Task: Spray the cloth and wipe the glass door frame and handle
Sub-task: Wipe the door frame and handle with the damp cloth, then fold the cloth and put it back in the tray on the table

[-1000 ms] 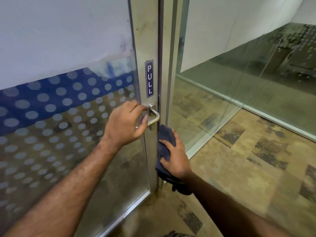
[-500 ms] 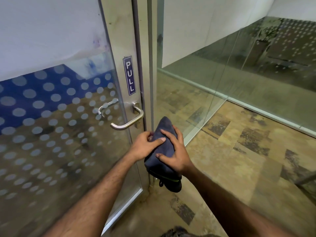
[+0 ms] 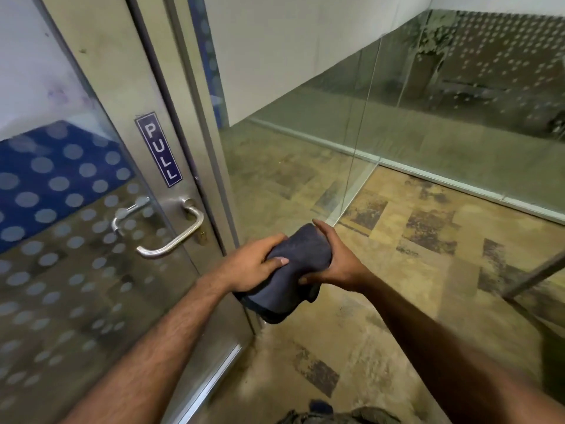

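Part of the dark blue folded cloth [image 3: 293,270] is hidden by both hands. The dotted glass door [image 3: 61,270] is cut off at the left edge.

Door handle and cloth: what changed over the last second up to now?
The left hand let go of the door handle and came down to join the right hand on the dark cloth. The cloth came off the door frame edge and is now held in front of it by both hands. The handle now stands free. The right hand kept its hold on the cloth, and the PULL sign is unchanged.
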